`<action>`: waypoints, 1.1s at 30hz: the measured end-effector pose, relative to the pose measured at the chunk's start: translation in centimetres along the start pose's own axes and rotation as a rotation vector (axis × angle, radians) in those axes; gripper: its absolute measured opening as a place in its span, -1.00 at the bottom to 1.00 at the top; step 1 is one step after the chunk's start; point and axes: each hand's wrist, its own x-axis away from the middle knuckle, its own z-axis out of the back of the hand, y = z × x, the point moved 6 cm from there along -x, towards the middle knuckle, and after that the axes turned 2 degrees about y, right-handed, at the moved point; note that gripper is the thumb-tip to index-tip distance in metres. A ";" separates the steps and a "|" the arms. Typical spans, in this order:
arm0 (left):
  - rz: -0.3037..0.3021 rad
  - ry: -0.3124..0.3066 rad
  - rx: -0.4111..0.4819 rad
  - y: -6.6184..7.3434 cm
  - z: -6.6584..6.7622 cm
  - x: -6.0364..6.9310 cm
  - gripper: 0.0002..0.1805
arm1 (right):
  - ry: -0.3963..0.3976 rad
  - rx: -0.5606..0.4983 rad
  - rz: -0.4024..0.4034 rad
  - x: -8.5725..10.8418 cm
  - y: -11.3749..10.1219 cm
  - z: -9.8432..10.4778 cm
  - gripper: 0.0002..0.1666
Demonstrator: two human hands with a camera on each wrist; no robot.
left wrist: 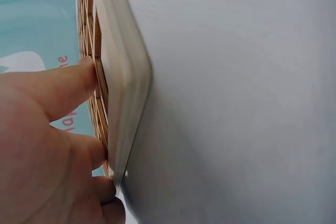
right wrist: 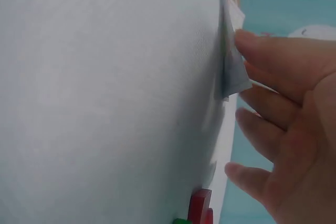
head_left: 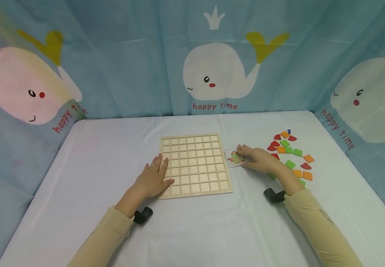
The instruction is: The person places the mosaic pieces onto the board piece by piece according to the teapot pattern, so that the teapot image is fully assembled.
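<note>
A wooden grid board [head_left: 195, 167] lies flat on the white table. My left hand [head_left: 153, 180] rests on its left edge with the fingers spread; in the left wrist view the left hand [left wrist: 47, 145] has its thumb and fingertips on the board's rim [left wrist: 123, 72]. Just right of the board, my right hand [head_left: 259, 159] holds a small card [head_left: 235, 158] printed with a coloured picture on a grid. The right wrist view has the right hand [right wrist: 294, 103] with its thumb at the edge of the card [right wrist: 234, 66], which is partly raised off the table.
Flat coloured pieces are scattered right of the right hand: red ones [head_left: 292, 138], green ones [head_left: 297, 152], orange ones [head_left: 308, 158] and a small blue one [head_left: 289, 131]. Some lie partly under the right forearm. A blue curtain [head_left: 129, 74] with whale prints stands behind the table [head_left: 205, 230].
</note>
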 end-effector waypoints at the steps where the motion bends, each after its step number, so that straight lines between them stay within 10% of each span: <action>1: -0.001 -0.001 0.000 0.0 0.0 0.0 -0.16 | 0.013 -0.006 0.000 0.1 0.1 0.1 -0.35; 20: -0.027 0.075 0.085 -0.4 0.0 0.1 -0.16 | 0.442 -0.177 -0.315 3.6 6.8 8.2 -0.57; 33: -0.054 0.093 0.145 -0.9 0.3 0.2 -0.19 | 0.533 -0.257 -0.508 4.8 15.7 10.0 -0.43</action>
